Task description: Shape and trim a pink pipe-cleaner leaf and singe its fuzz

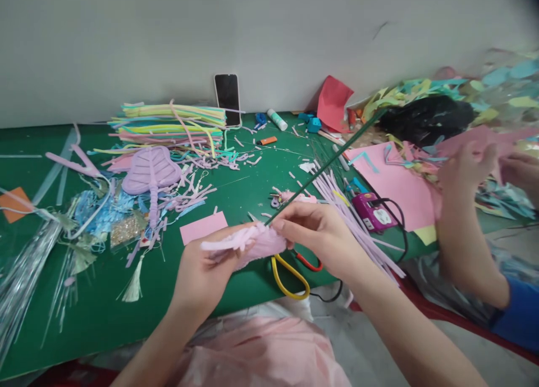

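My left hand [210, 263] is closed around a lilac fuzzy pipe-cleaner piece [265, 244], with a loose lilac end sticking out to the left. My right hand [315, 230] pinches at the right end of the same piece, beside the foot of a long thin green stick [322, 168]. That stick slants up and to the right across the table; how it joins the lilac piece is hidden by my fingers. Scissors with yellow and red handles [290, 286] lie just below my right hand. A finished-looking lilac pipe-cleaner leaf shape [151, 171] rests on the left.
Bundled coloured pipe cleaners [168, 123] lie before a leaning phone [228, 98]. Lilac pipe cleaners [357, 230] and a purple power socket [373, 212] with a cord are at right. A pink card [204, 227] lies left of my hands. Another person's hands [467, 168] hold pink paper.
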`<control>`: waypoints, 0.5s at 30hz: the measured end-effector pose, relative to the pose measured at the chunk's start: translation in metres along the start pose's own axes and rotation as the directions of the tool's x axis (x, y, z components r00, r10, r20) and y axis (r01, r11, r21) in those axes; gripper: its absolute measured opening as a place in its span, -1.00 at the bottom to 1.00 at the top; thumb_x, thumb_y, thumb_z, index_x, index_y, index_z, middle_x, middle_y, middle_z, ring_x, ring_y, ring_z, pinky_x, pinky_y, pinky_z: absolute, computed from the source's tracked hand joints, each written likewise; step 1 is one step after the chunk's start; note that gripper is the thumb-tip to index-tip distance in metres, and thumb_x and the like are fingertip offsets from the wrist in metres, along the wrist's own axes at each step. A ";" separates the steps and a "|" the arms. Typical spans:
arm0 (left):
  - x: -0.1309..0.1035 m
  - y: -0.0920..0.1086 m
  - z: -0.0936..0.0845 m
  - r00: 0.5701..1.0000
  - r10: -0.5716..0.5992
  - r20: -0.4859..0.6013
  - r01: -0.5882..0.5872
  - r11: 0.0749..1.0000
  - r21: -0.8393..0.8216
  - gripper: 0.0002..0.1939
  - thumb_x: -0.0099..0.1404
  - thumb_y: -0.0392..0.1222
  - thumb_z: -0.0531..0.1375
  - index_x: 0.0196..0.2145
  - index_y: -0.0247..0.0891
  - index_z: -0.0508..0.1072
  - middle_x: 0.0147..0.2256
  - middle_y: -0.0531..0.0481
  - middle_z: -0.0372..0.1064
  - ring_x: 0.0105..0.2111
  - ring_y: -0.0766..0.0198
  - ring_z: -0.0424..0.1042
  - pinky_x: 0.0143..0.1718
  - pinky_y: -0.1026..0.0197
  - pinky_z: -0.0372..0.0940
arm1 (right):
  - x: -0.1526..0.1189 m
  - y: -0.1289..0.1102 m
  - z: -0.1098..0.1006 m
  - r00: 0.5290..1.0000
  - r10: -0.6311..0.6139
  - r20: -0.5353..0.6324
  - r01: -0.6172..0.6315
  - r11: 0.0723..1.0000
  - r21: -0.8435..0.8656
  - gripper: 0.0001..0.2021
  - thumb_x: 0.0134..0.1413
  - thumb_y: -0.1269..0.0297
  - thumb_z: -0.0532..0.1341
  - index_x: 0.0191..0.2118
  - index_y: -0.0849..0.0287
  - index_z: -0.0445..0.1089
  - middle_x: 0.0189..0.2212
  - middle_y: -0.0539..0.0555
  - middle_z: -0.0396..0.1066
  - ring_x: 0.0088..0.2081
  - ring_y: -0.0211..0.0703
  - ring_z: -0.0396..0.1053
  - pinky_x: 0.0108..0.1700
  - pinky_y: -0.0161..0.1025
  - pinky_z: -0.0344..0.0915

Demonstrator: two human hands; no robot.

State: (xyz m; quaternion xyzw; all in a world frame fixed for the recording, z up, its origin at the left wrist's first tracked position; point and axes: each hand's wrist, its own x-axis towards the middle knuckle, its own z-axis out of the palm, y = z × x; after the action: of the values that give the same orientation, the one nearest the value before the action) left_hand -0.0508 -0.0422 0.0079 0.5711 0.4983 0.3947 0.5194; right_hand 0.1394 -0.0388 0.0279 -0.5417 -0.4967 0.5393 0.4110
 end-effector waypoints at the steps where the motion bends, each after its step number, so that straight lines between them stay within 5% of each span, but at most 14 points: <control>1: -0.001 0.001 0.000 1.000 -0.008 -0.006 0.008 1.000 -0.014 -0.79 0.19 -0.15 0.32 -0.21 -0.17 0.66 -0.21 0.00 0.64 -0.19 0.06 0.61 -0.16 0.18 0.52 | 0.001 0.001 -0.001 0.998 0.052 0.022 -0.054 0.996 0.072 -0.81 -0.09 0.16 0.36 -0.48 0.18 0.48 -0.57 -0.02 0.40 -0.54 -0.30 0.28 -0.49 -0.32 0.25; 6: -0.001 0.000 -0.004 0.999 0.037 0.031 -0.038 0.999 0.017 -0.78 0.22 -0.12 0.30 -0.20 -0.17 0.67 -0.19 -0.05 0.63 -0.18 0.01 0.61 -0.14 0.12 0.52 | 0.002 0.003 0.000 0.988 0.137 0.072 -0.150 0.961 0.232 -0.78 -0.18 0.14 0.41 -0.49 0.19 0.50 -0.58 -0.03 0.38 -0.54 -0.32 0.27 -0.47 -0.33 0.25; 15: -0.002 0.002 -0.009 0.999 0.047 0.006 -0.047 0.994 0.097 -0.79 0.20 -0.09 0.31 -0.23 -0.14 0.68 -0.20 -0.04 0.64 -0.20 0.04 0.61 -0.17 0.15 0.52 | -0.003 -0.006 0.000 0.999 0.050 0.003 -0.050 0.997 0.061 -0.79 -0.13 0.16 0.41 -0.45 0.19 0.49 -0.53 -0.01 0.43 -0.50 -0.29 0.34 -0.42 -0.32 0.31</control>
State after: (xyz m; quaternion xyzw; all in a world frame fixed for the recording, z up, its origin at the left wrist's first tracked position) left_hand -0.0593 -0.0425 0.0112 0.6081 0.5023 0.3811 0.4824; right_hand 0.1387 -0.0406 0.0340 -0.5407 -0.4665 0.5650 0.4133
